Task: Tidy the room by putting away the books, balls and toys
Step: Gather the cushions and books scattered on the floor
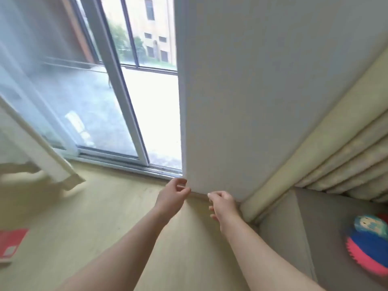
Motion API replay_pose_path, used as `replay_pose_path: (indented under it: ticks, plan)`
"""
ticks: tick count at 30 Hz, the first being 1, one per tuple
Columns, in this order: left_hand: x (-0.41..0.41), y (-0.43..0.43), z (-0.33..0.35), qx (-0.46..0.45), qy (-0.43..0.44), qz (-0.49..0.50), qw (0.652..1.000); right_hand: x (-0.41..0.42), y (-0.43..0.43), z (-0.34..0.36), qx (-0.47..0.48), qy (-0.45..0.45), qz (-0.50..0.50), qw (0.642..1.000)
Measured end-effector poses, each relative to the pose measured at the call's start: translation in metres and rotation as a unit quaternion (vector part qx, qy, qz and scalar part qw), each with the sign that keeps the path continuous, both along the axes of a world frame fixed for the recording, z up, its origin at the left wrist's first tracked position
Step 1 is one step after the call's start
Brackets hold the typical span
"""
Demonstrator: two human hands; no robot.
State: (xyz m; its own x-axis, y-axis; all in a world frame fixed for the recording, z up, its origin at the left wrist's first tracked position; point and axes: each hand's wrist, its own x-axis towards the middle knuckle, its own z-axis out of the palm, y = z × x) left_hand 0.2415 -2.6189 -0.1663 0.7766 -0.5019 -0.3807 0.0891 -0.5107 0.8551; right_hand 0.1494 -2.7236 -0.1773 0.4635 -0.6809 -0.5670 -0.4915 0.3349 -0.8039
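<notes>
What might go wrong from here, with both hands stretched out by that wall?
Both the left hand and right hand are close to the wall corner; the knuckles might knock it. The red book lies on the floor to the left, away from the hands, so it may be stepped on or forgotten. The white furniture leg nearby might catch a foot.

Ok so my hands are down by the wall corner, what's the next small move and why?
Probably draw the left hand back and down toward the red book lying on the floor at your left. Both it and the right hand are at the foot of the wall, where no book, ball or toy shows.
</notes>
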Motion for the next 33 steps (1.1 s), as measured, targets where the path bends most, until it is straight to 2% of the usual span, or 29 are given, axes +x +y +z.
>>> replay_pose_path:
  ticks: [5,11,14,20,28,33]
  plan:
    - [0.057,0.178,-0.006,0.021,0.003,0.151,0.988,0.089,0.157,0.004,0.045,0.001,0.164,0.985]
    - [0.101,0.393,-0.001,0.038,0.0,0.321,0.946,0.173,0.364,0.011,0.082,0.004,0.322,0.943]
    - [0.108,0.449,0.006,0.037,-0.001,0.359,0.932,0.19,0.418,0.012,0.084,0.008,0.368,0.926]
    - [0.135,0.586,0.013,0.021,-0.01,0.488,0.872,0.258,0.55,0.014,0.066,0.022,0.494,0.867]
    - [0.211,0.719,0.015,0.035,-0.02,0.592,0.805,0.364,0.69,0.003,0.062,0.009,0.581,0.812]
    - [0.271,0.79,0.021,0.025,-0.005,0.63,0.776,0.443,0.776,0.002,0.052,0.015,0.615,0.786]
